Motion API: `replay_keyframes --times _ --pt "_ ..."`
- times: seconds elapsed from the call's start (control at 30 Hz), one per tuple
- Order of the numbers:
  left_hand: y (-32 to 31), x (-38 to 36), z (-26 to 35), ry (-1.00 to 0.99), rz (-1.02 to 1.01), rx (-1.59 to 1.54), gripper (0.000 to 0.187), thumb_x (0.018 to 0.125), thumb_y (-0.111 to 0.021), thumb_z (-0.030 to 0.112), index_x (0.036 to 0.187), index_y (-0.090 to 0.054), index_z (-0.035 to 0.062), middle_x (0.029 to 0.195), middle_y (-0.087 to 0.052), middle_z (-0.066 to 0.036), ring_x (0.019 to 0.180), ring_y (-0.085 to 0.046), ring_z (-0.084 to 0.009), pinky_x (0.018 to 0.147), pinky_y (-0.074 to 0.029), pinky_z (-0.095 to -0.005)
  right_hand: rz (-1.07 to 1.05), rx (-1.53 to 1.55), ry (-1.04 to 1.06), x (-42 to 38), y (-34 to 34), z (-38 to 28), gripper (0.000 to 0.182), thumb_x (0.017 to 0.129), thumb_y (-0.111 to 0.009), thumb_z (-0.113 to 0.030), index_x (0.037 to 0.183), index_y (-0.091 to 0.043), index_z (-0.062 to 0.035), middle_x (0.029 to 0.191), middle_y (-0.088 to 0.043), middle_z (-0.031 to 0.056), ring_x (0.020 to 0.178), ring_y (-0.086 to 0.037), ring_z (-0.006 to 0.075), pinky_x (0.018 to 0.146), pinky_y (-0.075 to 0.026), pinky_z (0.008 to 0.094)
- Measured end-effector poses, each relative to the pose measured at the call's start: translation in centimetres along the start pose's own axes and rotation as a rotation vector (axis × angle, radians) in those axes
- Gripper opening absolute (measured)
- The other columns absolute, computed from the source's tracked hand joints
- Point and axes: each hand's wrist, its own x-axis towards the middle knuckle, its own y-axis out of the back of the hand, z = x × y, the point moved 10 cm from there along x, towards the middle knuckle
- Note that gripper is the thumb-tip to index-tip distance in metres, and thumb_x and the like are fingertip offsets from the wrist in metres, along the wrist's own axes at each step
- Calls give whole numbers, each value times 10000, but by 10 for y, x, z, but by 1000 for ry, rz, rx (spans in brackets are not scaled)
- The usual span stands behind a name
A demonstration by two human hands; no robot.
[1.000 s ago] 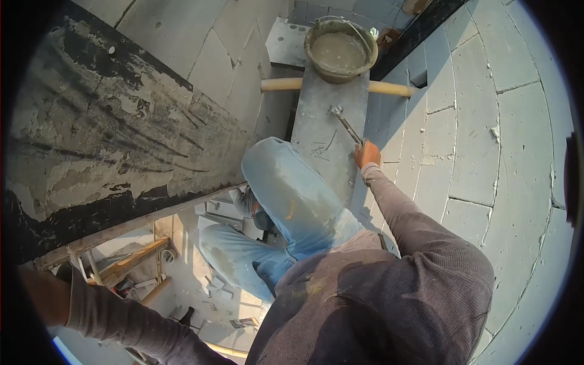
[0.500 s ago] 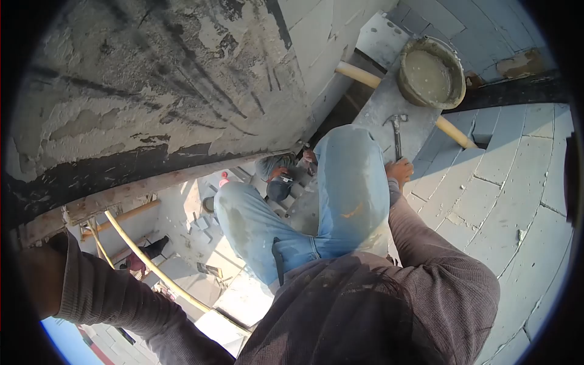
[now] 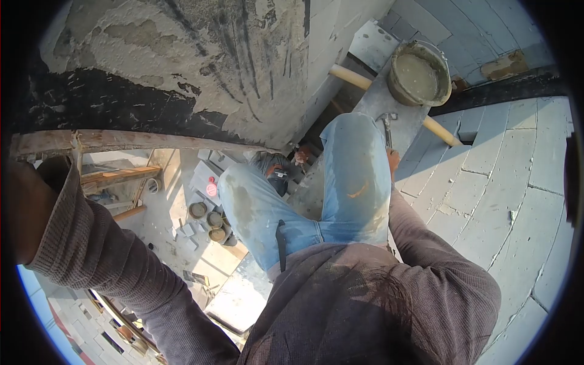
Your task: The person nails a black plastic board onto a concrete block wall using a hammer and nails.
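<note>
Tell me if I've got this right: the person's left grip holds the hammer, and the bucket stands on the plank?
Not quite: in the head view, it is the right grip that holds the hammer. The bucket does stand on the plank.

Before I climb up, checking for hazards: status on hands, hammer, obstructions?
Right hand grips hammer. Left hand at view's edge, grip unclear. Bucket on plank beyond hammer; person below.

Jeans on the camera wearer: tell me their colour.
Light blue jeans, with greyish stains and an orange mark; see the head view.
</note>
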Motion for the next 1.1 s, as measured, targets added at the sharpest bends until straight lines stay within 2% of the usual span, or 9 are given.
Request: replay_keyframes --times 0.43,1.1 --pt "-10 -9 6 44 -60 -58 404 1067 -527 242 910 -578 -126 781 -589 -156 614 -454 -221 616 -432 -338 -70 143 69 -37 -3 2 354 849 -759 -314 1089 -658 -74 1109 -649 130 1048 -614 328 855 -513 479" --pt "-23 -13 19 123 -148 -125 399 1068 -526 243 949 -577 -134 811 -597 -166 637 -467 -226 637 -440 -341 -165 361 194 -1 -9 -11 347 866 -748 -332 1050 -680 -46 1047 -688 136 950 -649 319 811 -527 448"
